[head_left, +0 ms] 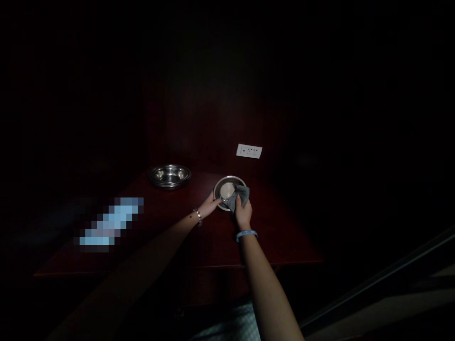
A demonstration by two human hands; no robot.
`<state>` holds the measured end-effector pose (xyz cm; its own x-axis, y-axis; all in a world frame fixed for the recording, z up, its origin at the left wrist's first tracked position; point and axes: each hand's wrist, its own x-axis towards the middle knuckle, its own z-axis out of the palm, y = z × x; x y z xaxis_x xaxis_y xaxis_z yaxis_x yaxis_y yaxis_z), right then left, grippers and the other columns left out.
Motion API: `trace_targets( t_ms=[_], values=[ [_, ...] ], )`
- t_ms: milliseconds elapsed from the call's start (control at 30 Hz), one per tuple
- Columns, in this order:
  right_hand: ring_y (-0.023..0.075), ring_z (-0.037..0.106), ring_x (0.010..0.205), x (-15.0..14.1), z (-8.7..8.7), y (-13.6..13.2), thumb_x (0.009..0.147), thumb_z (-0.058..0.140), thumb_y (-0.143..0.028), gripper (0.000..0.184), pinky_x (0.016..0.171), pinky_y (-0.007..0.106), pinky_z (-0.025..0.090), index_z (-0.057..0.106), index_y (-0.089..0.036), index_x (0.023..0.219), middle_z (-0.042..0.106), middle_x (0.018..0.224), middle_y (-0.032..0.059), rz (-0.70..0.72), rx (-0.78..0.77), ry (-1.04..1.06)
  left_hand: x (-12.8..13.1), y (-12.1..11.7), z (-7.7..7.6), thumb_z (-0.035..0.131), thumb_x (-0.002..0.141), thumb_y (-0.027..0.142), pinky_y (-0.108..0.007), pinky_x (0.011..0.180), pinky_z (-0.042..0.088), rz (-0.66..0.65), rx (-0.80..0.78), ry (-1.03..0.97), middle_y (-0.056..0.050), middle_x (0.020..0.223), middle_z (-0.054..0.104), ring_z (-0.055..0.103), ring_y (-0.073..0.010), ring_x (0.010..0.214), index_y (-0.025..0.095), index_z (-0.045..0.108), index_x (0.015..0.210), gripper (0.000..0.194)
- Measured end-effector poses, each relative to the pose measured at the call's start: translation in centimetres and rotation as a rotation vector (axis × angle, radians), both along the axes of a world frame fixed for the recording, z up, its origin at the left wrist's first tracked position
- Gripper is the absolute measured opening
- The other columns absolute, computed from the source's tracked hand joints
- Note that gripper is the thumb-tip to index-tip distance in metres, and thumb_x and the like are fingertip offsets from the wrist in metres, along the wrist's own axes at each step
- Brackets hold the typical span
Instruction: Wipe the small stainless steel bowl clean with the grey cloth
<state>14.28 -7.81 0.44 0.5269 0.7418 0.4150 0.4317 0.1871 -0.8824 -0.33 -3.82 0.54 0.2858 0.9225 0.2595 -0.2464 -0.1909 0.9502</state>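
A shiny metal bowl (pixel 226 190) is tilted toward me above the dark red table. My left hand (pixel 209 205) grips its left rim, with the thumb over the edge. Bunched in my right hand (pixel 243 213) is a grey cloth (pixel 240 195), which lies against the bowl's right side and covers part of the rim. Some fingers of both hands are hidden behind the bowl and the cloth. To the left, a stack of metal bowls (pixel 169 176) rests on the table.
The dark red table (pixel 209 246) has its front edge nearest me. A white power socket (pixel 249 151) is on the wall behind. A pixelated bluish patch (pixel 113 222) covers something at the table's left. The surroundings are very dark.
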Motion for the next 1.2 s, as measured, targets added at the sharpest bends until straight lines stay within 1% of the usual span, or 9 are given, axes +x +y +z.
trace_targets(
  t_ms=[100,167,267,467,567,733,867,1000,1200],
  values=[
    [0.0230,0.067,0.086,-0.1,0.1,0.0,0.085,0.049,-0.048,0.039,0.079,0.033,0.051,0.065,-0.017,0.101,0.073,0.094,0.0084,0.006,0.003,-0.004,0.0,-0.1,0.0,0.059,0.073,0.012,-0.049,0.105,0.042,-0.069,-0.132,-0.020,-0.011,0.129,0.060,0.056,-0.0270,0.117,0.019,0.039,0.137,0.067],
    [0.0225,0.067,0.085,0.0,0.1,0.0,0.085,0.049,-0.049,0.039,0.079,0.033,0.051,0.066,-0.017,0.101,0.073,0.094,0.0079,0.012,0.006,-0.007,-0.1,-0.2,0.1,0.057,0.074,0.012,-0.049,0.100,0.046,-0.085,-0.151,-0.021,-0.011,0.126,0.061,0.060,-0.0269,0.112,0.017,0.039,0.137,0.066],
    [0.0229,0.067,0.086,0.1,0.1,-0.1,0.085,0.050,-0.050,0.040,0.079,0.032,0.051,0.066,-0.017,0.100,0.073,0.094,0.0085,0.018,0.001,-0.012,-0.3,0.0,0.1,0.057,0.072,0.010,-0.047,0.102,0.045,-0.058,-0.078,0.009,-0.010,0.125,0.063,0.059,-0.0266,0.113,0.016,0.045,0.133,0.062],
    [0.0247,0.067,0.086,0.0,0.2,-0.2,0.084,0.050,-0.051,0.043,0.077,0.033,0.050,0.067,-0.015,0.100,0.073,0.094,0.0106,0.010,-0.014,-0.033,-0.9,0.8,0.5,0.057,0.068,0.009,-0.043,0.111,0.035,-0.017,0.106,0.082,-0.009,0.123,0.065,0.053,-0.0262,0.122,0.014,0.056,0.121,0.053],
    [0.0249,0.067,0.087,-0.1,0.2,-0.2,0.084,0.049,-0.050,0.042,0.077,0.033,0.050,0.067,-0.016,0.102,0.073,0.094,0.0101,0.023,-0.005,-0.049,-1.3,0.9,0.9,0.054,0.065,0.007,-0.043,0.111,0.035,0.014,0.105,0.100,-0.010,0.122,0.066,0.054,-0.0268,0.122,0.012,0.057,0.120,0.055],
    [0.0253,0.067,0.089,-0.1,0.2,-0.3,0.084,0.049,-0.048,0.041,0.076,0.032,0.050,0.067,-0.016,0.102,0.073,0.095,0.0106,0.054,-0.008,-0.092,-1.3,0.3,1.3,0.052,0.068,0.011,-0.044,0.106,0.041,0.084,0.037,0.136,-0.011,0.112,0.070,0.060,-0.0275,0.112,0.010,0.060,0.113,0.046],
    [0.0248,0.067,0.087,0.0,0.2,-0.3,0.084,0.049,-0.049,0.041,0.075,0.031,0.050,0.067,-0.017,0.100,0.073,0.093,0.0098,0.030,-0.033,-0.087,-0.6,-0.3,1.1,0.054,0.073,0.016,-0.043,0.108,0.038,0.144,0.044,0.119,-0.009,0.116,0.069,0.058,-0.0259,0.116,0.013,0.059,0.115,0.043],
    [0.0233,0.067,0.085,0.0,0.2,-0.3,0.084,0.048,-0.048,0.038,0.075,0.031,0.050,0.067,-0.018,0.099,0.073,0.092,0.0081,0.015,-0.041,-0.086,-0.2,-0.4,0.9,0.055,0.076,0.017,-0.043,0.111,0.036,0.133,0.025,0.133,-0.010,0.119,0.067,0.057,-0.0251,0.118,0.014,0.058,0.116,0.040],
    [0.0234,0.068,0.086,0.0,0.1,-0.1,0.084,0.049,-0.048,0.038,0.077,0.032,0.051,0.067,-0.018,0.099,0.073,0.092,0.0075,0.005,-0.028,-0.041,-0.3,-0.4,0.4,0.061,0.077,0.017,-0.043,0.116,0.027,0.111,0.049,0.072,-0.011,0.136,0.055,0.047,-0.0254,0.130,0.015,0.042,0.133,0.060]
  ],
)
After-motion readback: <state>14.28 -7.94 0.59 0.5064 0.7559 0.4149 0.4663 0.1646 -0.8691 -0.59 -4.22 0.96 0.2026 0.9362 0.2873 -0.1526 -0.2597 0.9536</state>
